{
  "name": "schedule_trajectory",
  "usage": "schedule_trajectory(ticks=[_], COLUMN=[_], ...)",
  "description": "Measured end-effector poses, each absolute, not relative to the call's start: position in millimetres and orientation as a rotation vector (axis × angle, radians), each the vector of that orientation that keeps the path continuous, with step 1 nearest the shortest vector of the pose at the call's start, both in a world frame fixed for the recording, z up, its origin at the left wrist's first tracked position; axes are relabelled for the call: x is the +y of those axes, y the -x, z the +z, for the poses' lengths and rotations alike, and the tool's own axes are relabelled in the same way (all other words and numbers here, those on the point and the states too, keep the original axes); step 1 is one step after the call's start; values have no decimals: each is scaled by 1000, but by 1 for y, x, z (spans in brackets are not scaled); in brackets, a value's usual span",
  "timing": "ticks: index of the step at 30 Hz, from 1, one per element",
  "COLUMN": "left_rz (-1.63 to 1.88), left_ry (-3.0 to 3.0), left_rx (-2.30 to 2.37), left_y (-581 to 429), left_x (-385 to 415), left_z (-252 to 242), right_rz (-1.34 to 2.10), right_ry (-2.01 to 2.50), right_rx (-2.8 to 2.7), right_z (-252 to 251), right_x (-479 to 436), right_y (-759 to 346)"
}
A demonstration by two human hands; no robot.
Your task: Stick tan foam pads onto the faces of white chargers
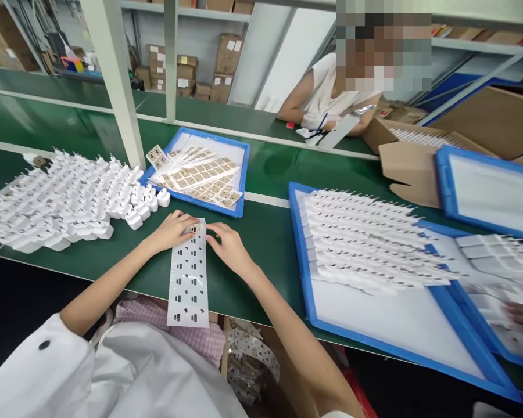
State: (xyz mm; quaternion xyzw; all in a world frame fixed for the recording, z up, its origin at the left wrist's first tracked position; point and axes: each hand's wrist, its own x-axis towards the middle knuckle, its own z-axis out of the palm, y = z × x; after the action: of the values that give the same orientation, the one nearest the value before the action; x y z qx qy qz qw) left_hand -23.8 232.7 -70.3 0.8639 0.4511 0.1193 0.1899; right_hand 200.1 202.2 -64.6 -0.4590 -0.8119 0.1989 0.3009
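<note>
Head view. The person's left hand and right hand are positioned close together at the upper end of a white perforated backing strip, which lies on a green bench mat. The strip's long axis runs from the hands toward the person's body, and its lower end extends past the bench edge. The left hand is the nearer, with its fingers lying over the strip's upper end. The right fingertips sit at the strip's right edge, just beside a small tan label. The grip is narrow, with only that label's width between the hands; whether either hand is pinching the strip cannot be confirmed from this view.

Beyond the left hand lies a heap of white plug adapters. Ahead, a blue tray holds sheets of tan labels. To the right, a larger blue tray carries rows of white adapters. Across the bench, a co-worker sits beside a cardboard box.
</note>
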Motion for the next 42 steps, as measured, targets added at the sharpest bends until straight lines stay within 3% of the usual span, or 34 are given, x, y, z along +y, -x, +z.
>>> schedule_trajectory(ticks=[6,17,25,32,42], left_rz=[358,280,226,190,181], left_ry=[-2457,-2495,-2678,-2911,-3032], left_rx=[1290,1317,1343,1667,1531], left_y=[28,30,31,84,133], left_x=[230,227,213,175,190], left_z=[-82,-77,-64,-54,-57], right_rz=[504,530,983,1514,1688], right_ry=[1320,1473,1384,1221,1058], right_rx=[-2163,-2139,-1706,-1111,-735], right_z=[-86,-64,-51,-77,-86], right_x=[234,216,168,106,104], right_y=[-172,-160,-176,-162,-160])
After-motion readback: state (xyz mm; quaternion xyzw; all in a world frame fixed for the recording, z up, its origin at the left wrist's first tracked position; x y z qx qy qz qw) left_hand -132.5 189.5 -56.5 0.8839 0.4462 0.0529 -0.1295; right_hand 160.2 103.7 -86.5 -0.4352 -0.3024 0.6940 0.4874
